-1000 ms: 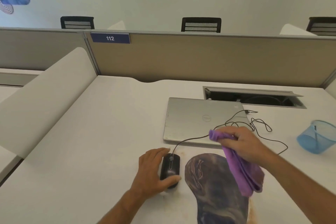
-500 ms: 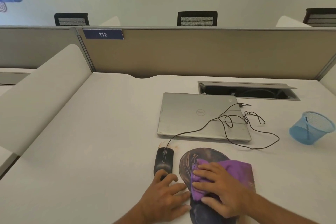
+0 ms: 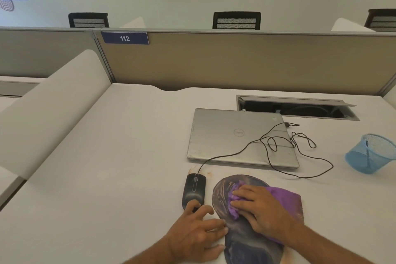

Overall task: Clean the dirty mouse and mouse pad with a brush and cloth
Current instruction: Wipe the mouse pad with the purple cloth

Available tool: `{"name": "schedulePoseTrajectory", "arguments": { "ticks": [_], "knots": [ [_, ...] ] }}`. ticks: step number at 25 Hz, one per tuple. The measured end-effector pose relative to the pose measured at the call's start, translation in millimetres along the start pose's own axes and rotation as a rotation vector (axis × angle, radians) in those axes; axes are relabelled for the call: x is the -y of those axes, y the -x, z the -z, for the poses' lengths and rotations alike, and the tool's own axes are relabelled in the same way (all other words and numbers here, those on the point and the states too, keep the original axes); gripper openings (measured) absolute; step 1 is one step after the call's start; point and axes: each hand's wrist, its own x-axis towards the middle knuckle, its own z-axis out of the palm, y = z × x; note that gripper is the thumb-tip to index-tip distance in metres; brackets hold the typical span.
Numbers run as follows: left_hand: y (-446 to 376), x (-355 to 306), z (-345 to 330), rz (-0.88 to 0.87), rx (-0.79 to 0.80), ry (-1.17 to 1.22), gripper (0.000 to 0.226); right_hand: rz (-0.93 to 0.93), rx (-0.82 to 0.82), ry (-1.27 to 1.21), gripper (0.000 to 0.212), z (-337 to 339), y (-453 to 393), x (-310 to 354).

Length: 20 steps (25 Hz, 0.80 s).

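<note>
A purple cloth [image 3: 285, 199] is pressed flat-fingered onto one mouse pad [image 3: 246, 240] by the right hand [image 3: 263, 210]; the left hand [image 3: 197, 236] rests open beside one mouse [image 3: 194, 191]; one blue mesh cup [image 3: 371, 153] holds a dark item.

White desk [image 3: 107, 167], partitioned; divider label "112" [image 3: 125, 38]. Dark mouse pad [image 3: 246, 240], stained, near edge. Right hand [image 3: 263, 210] flat on purple cloth [image 3: 285, 198], pressing it onto the pad. Left hand [image 3: 197, 233] spread on the desk, fingertips touching the pad's left edge and the rear of the black wired mouse [image 3: 194, 191]. Closed silver laptop [image 3: 231, 135] behind, mouse cable [image 3: 300, 156] looped across it. Blue mesh cup [image 3: 370, 153] tilted at right.
</note>
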Motion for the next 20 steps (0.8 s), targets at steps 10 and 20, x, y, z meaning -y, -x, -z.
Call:
{"name": "schedulePoseTrajectory", "arguments": {
  "ticks": [10, 20],
  "knots": [
    [2.6, 2.7, -1.4, 0.056, 0.047, 0.037, 0.033, 0.032, -0.047, 0.058, 0.020, -1.6, -5.6, 0.2],
    [1.2, 3.6, -5.5, 0.042, 0.025, 0.071, 0.033, 0.139, 0.024, 0.074, 0.020, 4.0, -13.1, 1.9]
  ]
}}
